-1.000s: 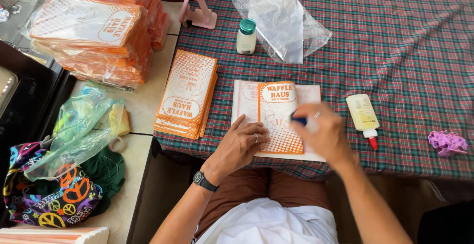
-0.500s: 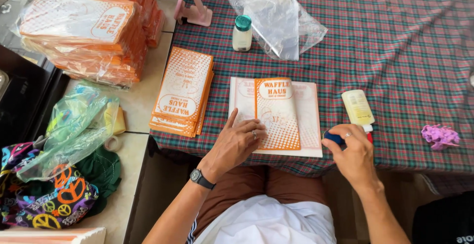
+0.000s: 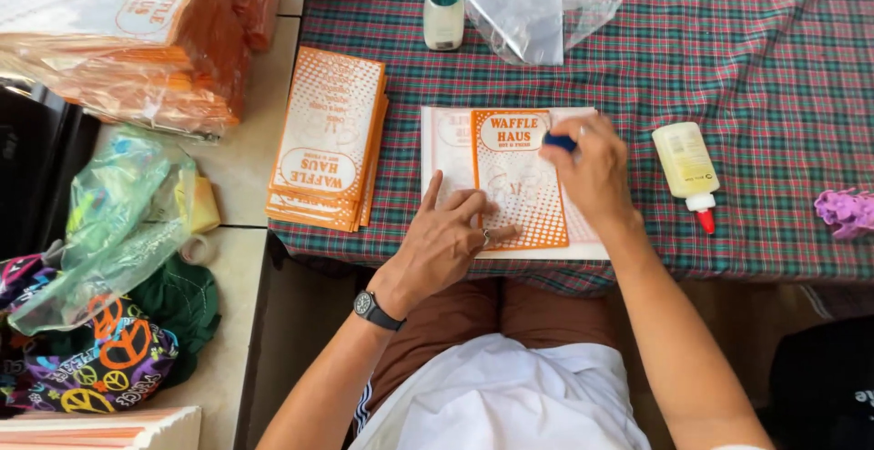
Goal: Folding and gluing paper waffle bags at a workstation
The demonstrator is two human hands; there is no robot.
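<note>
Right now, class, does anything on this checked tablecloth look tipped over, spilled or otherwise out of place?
The glue bottle lies on its side right of the paper bag, red tip toward the table edge, no spill visible. The small teal-capped bottle stands upright. Nothing else stands out.

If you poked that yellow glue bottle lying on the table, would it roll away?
Probably only a little. The glue bottle lies on its side on the checked tablecloth, and cloth likely slows rolling. It looks like light, squeezable plastic, so it would likely slide or turn easily. Its red tip is narrower, so it might curve around rather than go straight.
</note>
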